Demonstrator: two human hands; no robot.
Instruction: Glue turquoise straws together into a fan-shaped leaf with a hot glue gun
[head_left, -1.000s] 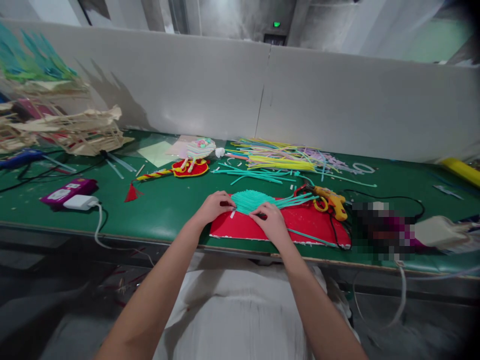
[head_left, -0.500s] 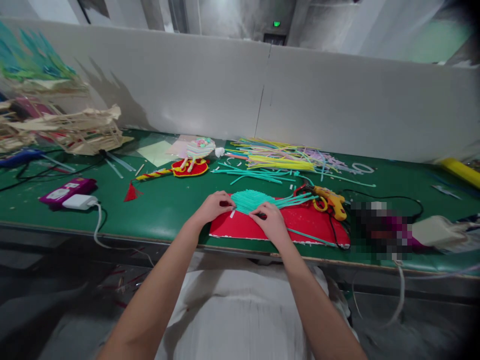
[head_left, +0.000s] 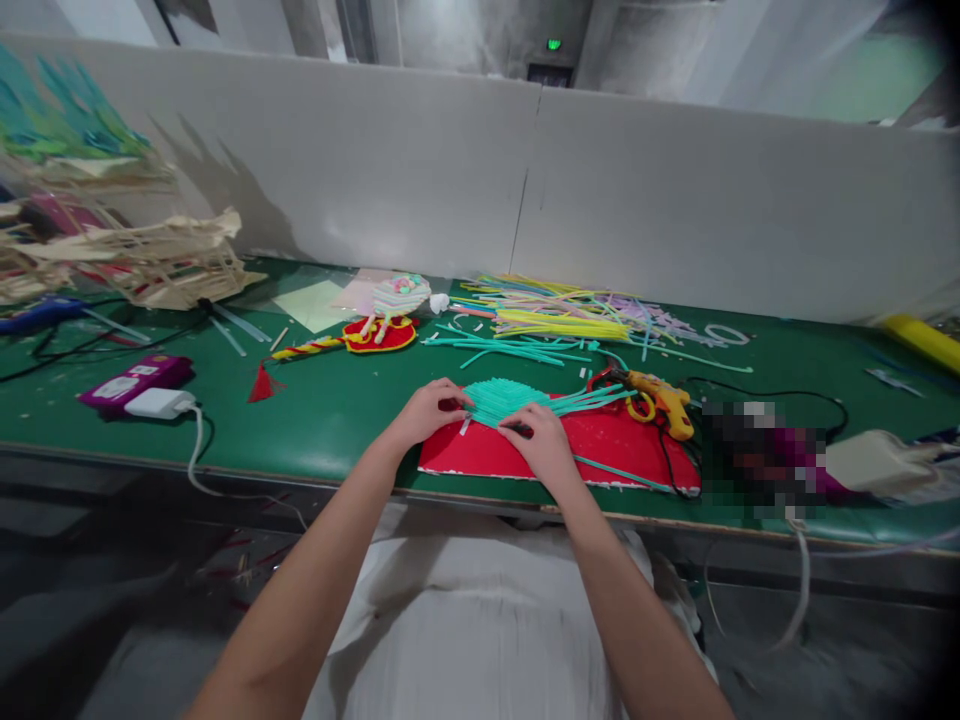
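Observation:
A turquoise pipe-cleaner piece (head_left: 501, 398), its stems packed side by side into a rounded shape, lies on a red board (head_left: 622, 455). My left hand (head_left: 435, 410) is closed in a pinch at the piece's left edge. At its lower edge, my right hand (head_left: 536, 432) pinches with thumb and fingers; the fingertips partly hide the stems there. Loose turquoise stem ends (head_left: 592, 398) spread out to the right, reaching a yellow glue gun (head_left: 660, 400). A small white strip (head_left: 465, 427) sits by my left fingertips.
Behind the board are turquoise pipe cleaners (head_left: 517, 347) and a pile of yellow ones (head_left: 562, 325). A red fan-like ornament (head_left: 381, 336) with a tassel is left of them. A purple power bank (head_left: 139, 385) with a cable and wooden models (head_left: 172, 265) stand farther left.
Both hands stay almost in place, keeping their pinch on the turquoise piece. My left fingers have shifted only very slightly; nothing else has visibly moved.

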